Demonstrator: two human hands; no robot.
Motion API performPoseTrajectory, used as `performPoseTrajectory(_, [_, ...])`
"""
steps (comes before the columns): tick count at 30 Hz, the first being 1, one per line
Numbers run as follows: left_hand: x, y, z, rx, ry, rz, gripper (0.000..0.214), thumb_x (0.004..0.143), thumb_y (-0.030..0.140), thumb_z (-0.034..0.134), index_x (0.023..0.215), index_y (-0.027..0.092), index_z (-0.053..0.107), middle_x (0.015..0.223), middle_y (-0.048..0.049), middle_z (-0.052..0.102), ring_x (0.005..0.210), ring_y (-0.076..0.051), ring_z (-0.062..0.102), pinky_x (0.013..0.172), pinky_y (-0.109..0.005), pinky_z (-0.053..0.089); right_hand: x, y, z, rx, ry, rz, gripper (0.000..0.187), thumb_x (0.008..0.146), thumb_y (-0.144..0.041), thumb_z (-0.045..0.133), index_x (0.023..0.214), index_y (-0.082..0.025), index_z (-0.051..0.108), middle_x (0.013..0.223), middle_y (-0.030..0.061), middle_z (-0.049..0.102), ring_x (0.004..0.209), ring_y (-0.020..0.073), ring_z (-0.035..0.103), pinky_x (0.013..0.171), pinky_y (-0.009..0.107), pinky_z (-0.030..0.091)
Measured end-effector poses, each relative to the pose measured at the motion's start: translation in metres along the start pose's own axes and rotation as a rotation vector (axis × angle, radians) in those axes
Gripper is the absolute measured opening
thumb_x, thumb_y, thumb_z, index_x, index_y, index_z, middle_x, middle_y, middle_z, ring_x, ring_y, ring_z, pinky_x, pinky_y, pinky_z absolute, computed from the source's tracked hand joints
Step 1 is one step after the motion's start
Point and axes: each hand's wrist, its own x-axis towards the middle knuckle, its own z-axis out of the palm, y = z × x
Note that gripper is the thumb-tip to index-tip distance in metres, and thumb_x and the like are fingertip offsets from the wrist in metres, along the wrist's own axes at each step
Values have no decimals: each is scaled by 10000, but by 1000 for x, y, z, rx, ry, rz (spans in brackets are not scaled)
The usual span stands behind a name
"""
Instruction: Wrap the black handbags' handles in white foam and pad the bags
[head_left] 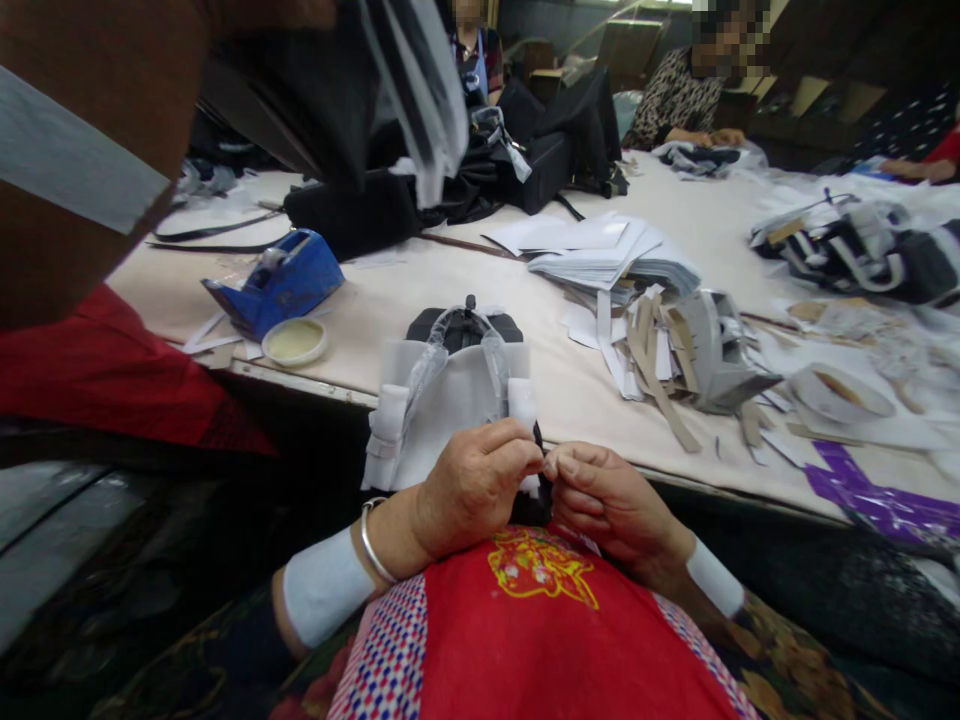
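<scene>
A dark bag (431, 325) with white sheeting (450, 400) over its front leans on the table edge, its handles wrapped in clear plastic. In front of its lower right side, my left hand (480, 475) is closed in a pinch, fingertips together. Close beside it, almost touching, my right hand (611, 500) pinches too, thumb against forefinger. Whatever lies between the fingertips is too small to make out. Both hands are just above the red apron (525, 640) on my lap.
A blue tape dispenser (289, 280) and a small round tub (295, 341) stand left. Right are stacked white sheets (600, 245), cardboard strips (652, 345) and a grey tape dispenser (720, 350). Black bags (525, 160) are piled behind. A co-worker's arm (90, 130) holds a dark bag (300, 100) at upper left.
</scene>
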Motion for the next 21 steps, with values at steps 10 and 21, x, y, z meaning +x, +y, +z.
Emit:
performPoseTrajectory(10, [-3,3,6,-152,68,-86,117,918,79,514,899,168,588,848,-41,592,765,-121,570,693,-236,511,-4,6,12,-19,205,-105,219,838,-353,728,786,-150,665,441,-108,324,381,23,192,371,152,145])
performPoseTrajectory(21, [1,-2,-3,-133,115,-309,112,889,109,551,803,156,605,772,-16,575,730,-124,569,688,-257,492,-11,-12,2,47,244,-212,237,883,-309,646,712,-160,578,466,-111,239,393,38,186,410,177,209])
